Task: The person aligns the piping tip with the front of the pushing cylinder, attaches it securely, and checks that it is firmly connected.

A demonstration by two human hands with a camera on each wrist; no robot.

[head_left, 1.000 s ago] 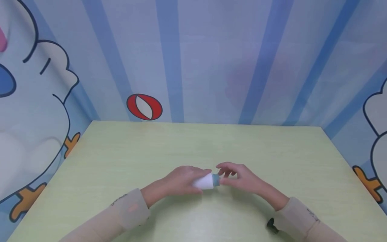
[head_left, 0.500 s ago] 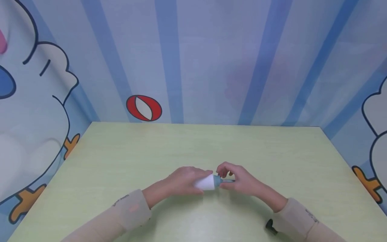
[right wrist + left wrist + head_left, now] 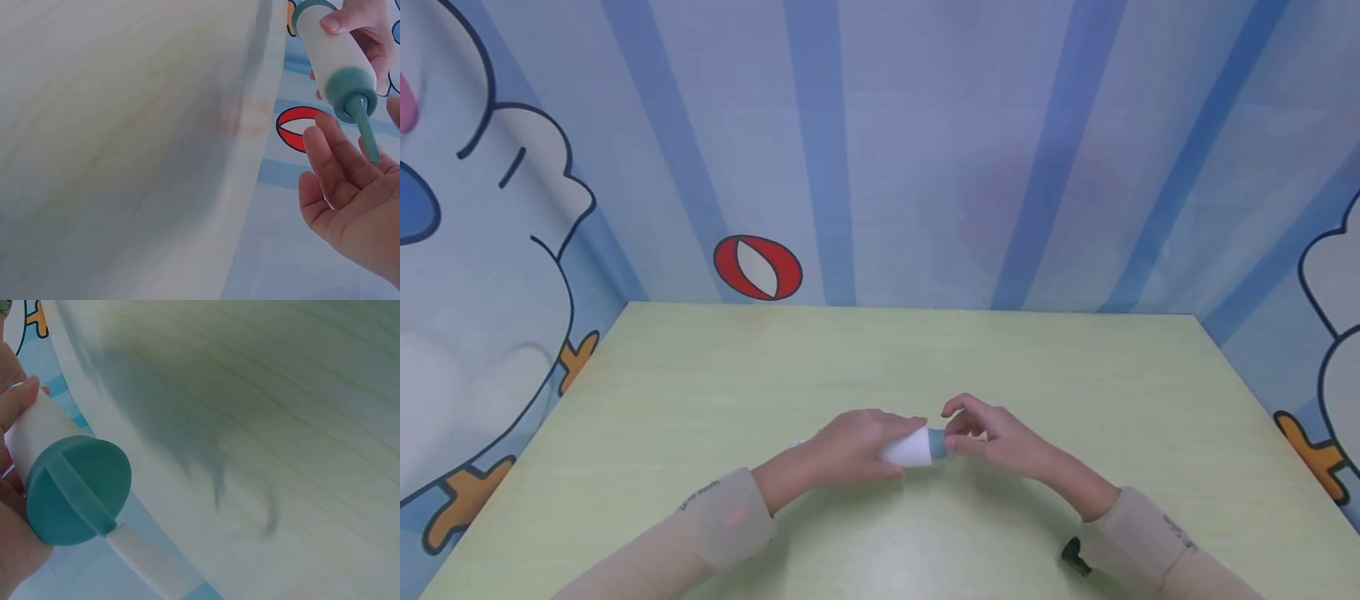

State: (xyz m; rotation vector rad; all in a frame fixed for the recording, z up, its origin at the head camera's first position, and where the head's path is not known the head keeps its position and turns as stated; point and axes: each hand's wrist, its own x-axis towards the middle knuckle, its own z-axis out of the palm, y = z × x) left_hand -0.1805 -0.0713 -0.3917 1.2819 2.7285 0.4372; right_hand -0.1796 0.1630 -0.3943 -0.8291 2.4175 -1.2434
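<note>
My left hand (image 3: 857, 446) grips a white cylinder (image 3: 906, 448) with teal ends, held sideways above the table. Seen from the left wrist, its near end is a teal disc (image 3: 81, 487) with a bar across it, and a white handle (image 3: 147, 559) sticks out at the bar's end like a crank. At the other end, a teal cap (image 3: 350, 87) carries a thin rod (image 3: 365, 128). The rod points in among the loosely bent fingers of my right hand (image 3: 1003, 442). In the right wrist view the thumb, at the picture's edge, stands apart from the rod.
A pale green table (image 3: 737, 358) lies below both hands. Behind it rises a blue striped backdrop (image 3: 910, 167) with a printed red and white ball. A small black piece (image 3: 1077, 557) shows at my right cuff (image 3: 1131, 533).
My right fingers bent in half a second ago and are now raised and looser. The rod, plain to see then, is mostly hidden in the head view. A white bit shows behind my left wrist.
</note>
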